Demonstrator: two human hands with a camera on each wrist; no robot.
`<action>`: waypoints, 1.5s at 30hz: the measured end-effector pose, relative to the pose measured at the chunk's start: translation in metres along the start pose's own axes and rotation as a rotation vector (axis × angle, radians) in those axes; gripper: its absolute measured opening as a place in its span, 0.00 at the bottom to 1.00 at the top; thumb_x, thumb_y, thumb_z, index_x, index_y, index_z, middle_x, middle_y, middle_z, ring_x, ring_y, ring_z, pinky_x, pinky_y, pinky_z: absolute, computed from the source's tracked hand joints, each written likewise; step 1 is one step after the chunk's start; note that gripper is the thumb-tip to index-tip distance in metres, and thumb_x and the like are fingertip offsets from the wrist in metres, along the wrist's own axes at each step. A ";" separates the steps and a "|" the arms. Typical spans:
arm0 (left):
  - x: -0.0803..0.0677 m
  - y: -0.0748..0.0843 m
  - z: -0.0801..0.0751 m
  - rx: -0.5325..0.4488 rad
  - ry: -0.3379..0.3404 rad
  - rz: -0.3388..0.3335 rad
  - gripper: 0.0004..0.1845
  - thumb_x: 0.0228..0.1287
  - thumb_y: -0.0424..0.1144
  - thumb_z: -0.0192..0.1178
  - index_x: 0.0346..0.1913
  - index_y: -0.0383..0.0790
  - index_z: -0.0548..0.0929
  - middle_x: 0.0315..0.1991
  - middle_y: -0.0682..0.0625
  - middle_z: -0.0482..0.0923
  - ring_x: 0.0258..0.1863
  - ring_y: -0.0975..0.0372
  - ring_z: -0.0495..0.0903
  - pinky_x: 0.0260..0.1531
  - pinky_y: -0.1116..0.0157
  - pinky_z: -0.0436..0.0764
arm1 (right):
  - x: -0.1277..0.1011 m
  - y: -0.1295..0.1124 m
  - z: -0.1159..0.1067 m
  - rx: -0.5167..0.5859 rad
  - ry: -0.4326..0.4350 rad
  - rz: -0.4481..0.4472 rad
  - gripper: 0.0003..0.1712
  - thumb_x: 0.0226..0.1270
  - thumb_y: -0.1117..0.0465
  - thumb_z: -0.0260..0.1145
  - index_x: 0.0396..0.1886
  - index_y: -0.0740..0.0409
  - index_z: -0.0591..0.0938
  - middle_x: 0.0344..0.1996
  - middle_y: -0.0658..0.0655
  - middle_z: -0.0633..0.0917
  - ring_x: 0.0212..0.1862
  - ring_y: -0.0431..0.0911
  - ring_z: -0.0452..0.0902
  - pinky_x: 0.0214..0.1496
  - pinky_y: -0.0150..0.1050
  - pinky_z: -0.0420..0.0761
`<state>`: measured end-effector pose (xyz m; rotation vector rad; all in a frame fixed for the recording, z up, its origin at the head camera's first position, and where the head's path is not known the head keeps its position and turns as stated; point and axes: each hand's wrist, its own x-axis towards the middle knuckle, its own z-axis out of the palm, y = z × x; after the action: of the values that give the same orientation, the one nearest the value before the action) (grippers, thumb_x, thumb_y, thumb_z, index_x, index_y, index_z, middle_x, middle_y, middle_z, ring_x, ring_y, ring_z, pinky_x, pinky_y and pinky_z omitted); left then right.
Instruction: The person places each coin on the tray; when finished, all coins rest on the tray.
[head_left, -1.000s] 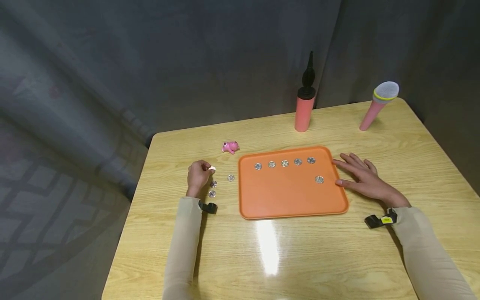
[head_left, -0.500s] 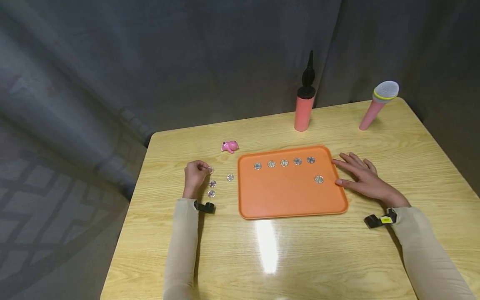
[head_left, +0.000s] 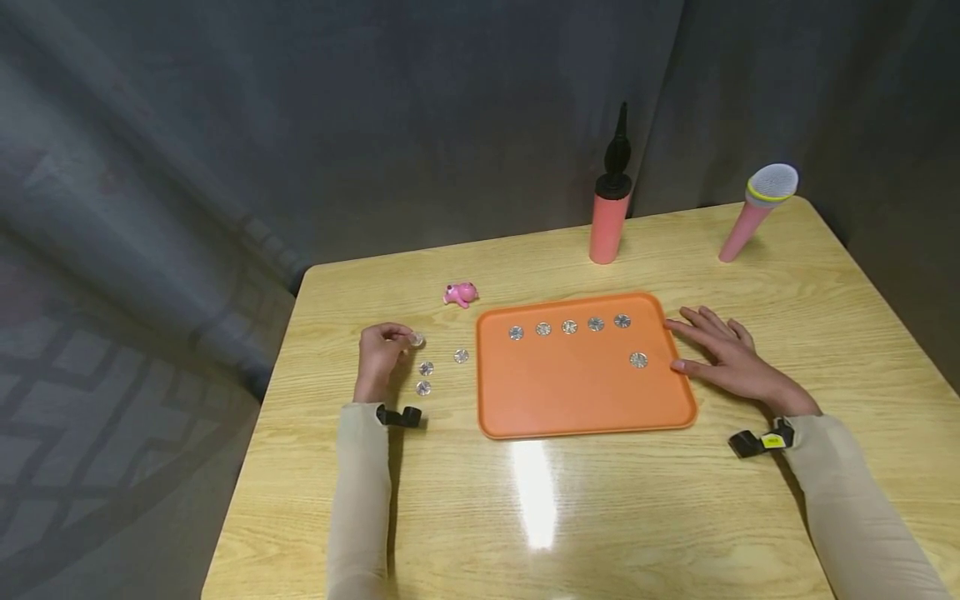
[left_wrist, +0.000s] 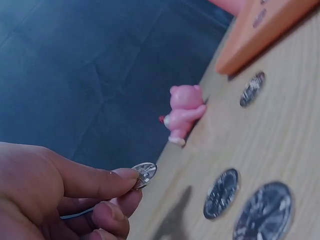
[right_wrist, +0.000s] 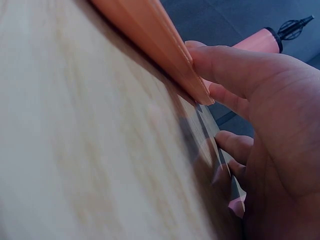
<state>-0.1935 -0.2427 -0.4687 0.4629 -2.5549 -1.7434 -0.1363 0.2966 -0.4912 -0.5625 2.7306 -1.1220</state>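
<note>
My left hand (head_left: 380,354) pinches a silver coin (left_wrist: 145,174) between thumb and index finger, held tilted above the tabletop. Just to its right lie two coins, a nearer one (head_left: 423,388) and a farther one (head_left: 426,368), and a third coin (head_left: 461,356) sits close to the tray's left edge. On the orange tray (head_left: 570,387) several coins (head_left: 570,327) form a row along the far side, with a single coin (head_left: 638,360) nearer the right rim. My right hand (head_left: 731,362), fingers extended, touches that rim with thumb and index fingertips.
A small pink bear figure (head_left: 461,294) lies beyond the coins, left of the tray. Behind the tray stand a pink and black hand pump (head_left: 609,221) and a pink toy microphone (head_left: 757,212). Dark curtains (head_left: 450,125) hang around the wooden table (head_left: 600,500).
My left hand has shifted a little to the left with the pinched coin, whose tilt has changed. The right hand, the tray and the other coins stay where they were.
</note>
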 end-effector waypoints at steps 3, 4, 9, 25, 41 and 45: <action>-0.004 0.004 -0.001 -0.020 -0.017 -0.023 0.06 0.60 0.26 0.67 0.39 0.27 0.85 0.24 0.55 0.76 0.17 0.66 0.71 0.18 0.72 0.72 | 0.000 0.000 0.000 0.005 0.000 0.000 0.40 0.68 0.55 0.67 0.77 0.52 0.64 0.78 0.73 0.52 0.80 0.69 0.33 0.72 0.73 0.26; -0.005 0.006 -0.001 -0.020 -0.022 -0.022 0.07 0.59 0.27 0.67 0.40 0.27 0.85 0.24 0.56 0.76 0.17 0.66 0.71 0.18 0.72 0.72 | -0.001 0.000 0.000 0.007 0.000 0.000 0.40 0.68 0.55 0.67 0.77 0.52 0.64 0.78 0.73 0.52 0.80 0.70 0.33 0.72 0.73 0.26; -0.012 0.017 0.005 -0.017 -0.055 0.004 0.09 0.61 0.28 0.66 0.42 0.25 0.85 0.22 0.58 0.77 0.17 0.68 0.70 0.18 0.72 0.71 | -0.001 0.000 0.000 0.008 0.001 0.005 0.40 0.68 0.55 0.68 0.77 0.52 0.64 0.78 0.72 0.52 0.80 0.69 0.33 0.72 0.72 0.25; -0.039 0.044 0.050 -0.104 -0.233 0.059 0.06 0.62 0.26 0.63 0.40 0.26 0.84 0.22 0.57 0.78 0.12 0.69 0.65 0.14 0.72 0.64 | -0.001 0.001 0.000 0.003 -0.004 0.012 0.41 0.68 0.54 0.67 0.77 0.51 0.63 0.79 0.72 0.51 0.81 0.69 0.32 0.73 0.71 0.24; -0.059 0.063 0.110 -0.066 -0.350 0.129 0.06 0.59 0.22 0.61 0.37 0.25 0.86 0.22 0.55 0.79 0.17 0.63 0.68 0.18 0.71 0.67 | 0.000 0.004 0.001 -0.008 -0.006 0.006 0.40 0.68 0.54 0.67 0.77 0.51 0.63 0.78 0.72 0.52 0.81 0.69 0.32 0.73 0.71 0.24; -0.062 0.066 0.125 -0.065 -0.376 0.135 0.06 0.59 0.22 0.60 0.36 0.25 0.86 0.23 0.55 0.79 0.16 0.64 0.67 0.16 0.72 0.67 | 0.000 0.005 0.002 -0.011 -0.006 0.008 0.40 0.68 0.53 0.67 0.77 0.51 0.63 0.78 0.72 0.52 0.81 0.69 0.32 0.73 0.71 0.24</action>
<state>-0.1714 -0.0910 -0.4463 -0.0483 -2.6717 -2.0190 -0.1368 0.2985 -0.4960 -0.5546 2.7334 -1.1022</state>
